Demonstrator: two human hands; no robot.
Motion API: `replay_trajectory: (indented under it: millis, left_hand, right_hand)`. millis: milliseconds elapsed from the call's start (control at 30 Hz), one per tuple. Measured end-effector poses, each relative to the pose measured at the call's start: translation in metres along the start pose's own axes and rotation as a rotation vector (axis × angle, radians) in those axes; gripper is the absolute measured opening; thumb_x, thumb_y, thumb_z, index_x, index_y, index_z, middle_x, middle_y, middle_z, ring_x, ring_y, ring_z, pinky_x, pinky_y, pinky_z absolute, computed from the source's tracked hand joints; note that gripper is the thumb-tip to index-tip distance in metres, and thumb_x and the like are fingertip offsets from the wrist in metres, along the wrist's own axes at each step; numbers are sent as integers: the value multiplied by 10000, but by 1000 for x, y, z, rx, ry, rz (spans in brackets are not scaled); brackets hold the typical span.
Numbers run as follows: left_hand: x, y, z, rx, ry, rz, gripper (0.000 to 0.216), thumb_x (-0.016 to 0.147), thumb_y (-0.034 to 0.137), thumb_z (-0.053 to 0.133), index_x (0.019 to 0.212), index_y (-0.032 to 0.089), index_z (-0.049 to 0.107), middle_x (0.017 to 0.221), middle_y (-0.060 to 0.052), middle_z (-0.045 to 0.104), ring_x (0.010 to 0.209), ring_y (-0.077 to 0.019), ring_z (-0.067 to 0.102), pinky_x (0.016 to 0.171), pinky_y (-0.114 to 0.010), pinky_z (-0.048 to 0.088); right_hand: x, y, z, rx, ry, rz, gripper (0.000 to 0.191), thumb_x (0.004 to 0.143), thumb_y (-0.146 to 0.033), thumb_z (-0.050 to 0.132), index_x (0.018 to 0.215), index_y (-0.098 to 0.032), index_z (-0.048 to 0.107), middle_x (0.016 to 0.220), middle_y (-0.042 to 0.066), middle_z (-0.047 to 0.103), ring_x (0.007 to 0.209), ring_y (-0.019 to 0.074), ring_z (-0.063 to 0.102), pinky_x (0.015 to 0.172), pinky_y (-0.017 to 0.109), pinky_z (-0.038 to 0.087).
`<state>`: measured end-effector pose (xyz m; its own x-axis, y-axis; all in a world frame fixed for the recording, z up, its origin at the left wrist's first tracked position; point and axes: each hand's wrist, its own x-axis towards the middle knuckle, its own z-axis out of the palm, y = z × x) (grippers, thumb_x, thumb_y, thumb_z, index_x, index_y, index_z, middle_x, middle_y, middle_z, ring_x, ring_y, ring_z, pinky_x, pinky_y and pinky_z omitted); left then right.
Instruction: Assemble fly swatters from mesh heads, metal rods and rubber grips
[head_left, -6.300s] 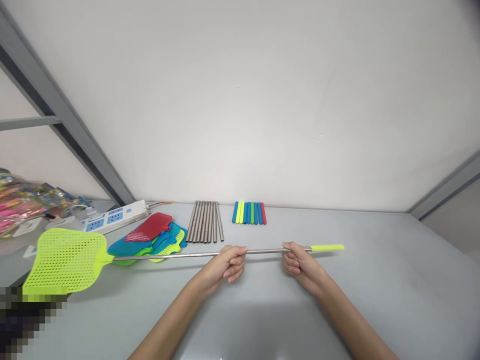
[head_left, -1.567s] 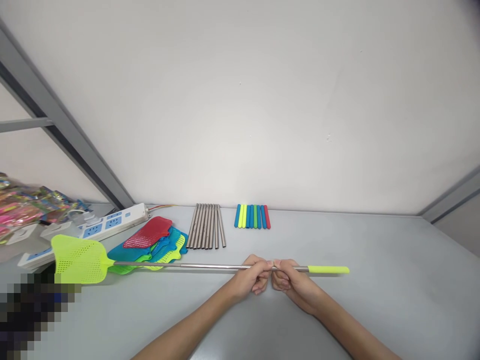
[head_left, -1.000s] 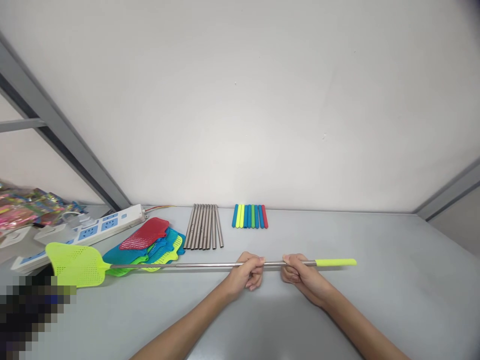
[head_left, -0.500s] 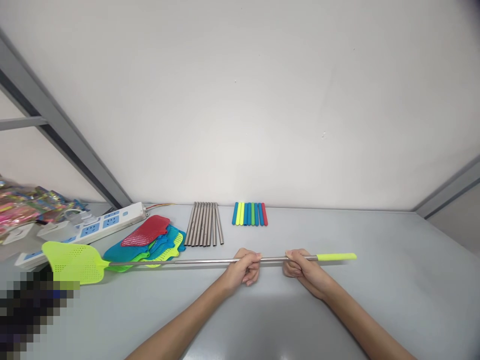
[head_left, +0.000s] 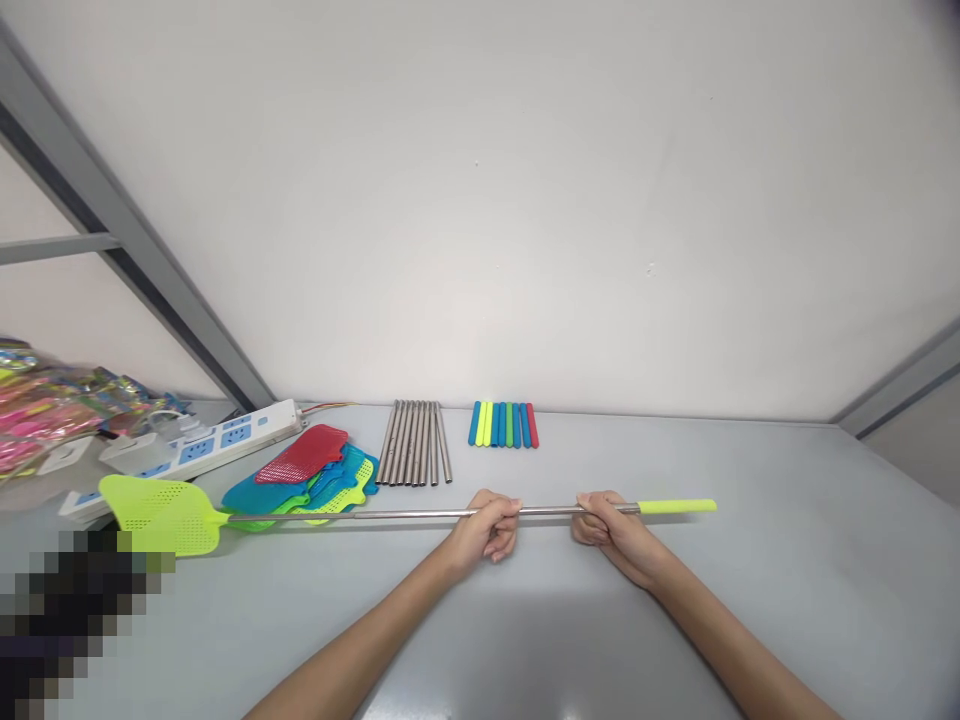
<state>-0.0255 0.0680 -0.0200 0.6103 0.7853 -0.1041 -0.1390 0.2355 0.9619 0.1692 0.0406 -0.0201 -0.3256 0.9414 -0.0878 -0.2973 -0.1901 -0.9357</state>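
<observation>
The left hand (head_left: pixel 486 527) and right hand (head_left: pixel 604 520) have moved apart; before, they nearly touched. Both curl their fingers around the metal pole (head_left: pixel 550 511) of the yellow swatter (head_left: pixel 409 514), held sideways over the gray table (head_left: pixel 750 620). Behind it lie bright swatter heads (head_left: pixel 300 462), silver tubes (head_left: pixel 411 445) and colored sticks (head_left: pixel 502 425).

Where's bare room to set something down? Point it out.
Widest: the right side of the table, from the grips and yellow handle to the frame. Another: between the forearms, nearer than the hands. Crowded: left, where bags, power strip and swatter heads bunch together, rods beside.
</observation>
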Motion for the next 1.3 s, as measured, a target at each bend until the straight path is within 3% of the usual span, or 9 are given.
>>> replay_trajectory:
  millis: [633, 1300]
  left_hand:
    - [1, 1, 0, -3, 10, 0, 375, 747, 304, 401, 414, 201, 263, 264, 84, 226, 264, -70, 276, 363, -225, 192]
    - [-2, 11, -16, 104, 53, 24, 399, 722, 322, 424, 399, 200, 225, 261, 82, 215, 277, -68, 303, 405, -228, 225]
  right_hand:
    - [2, 2, 0, 57, 59, -11, 421, 774, -311, 448, 441, -193, 219, 433, -65, 168, 426, 75, 175, 471, 278, 140]
    - [3, -5, -20, 77, 90, -25, 414, 747, -305, 461, 424, -192, 227, 411, -81, 132, 389, 54, 100, 431, 267, 102]
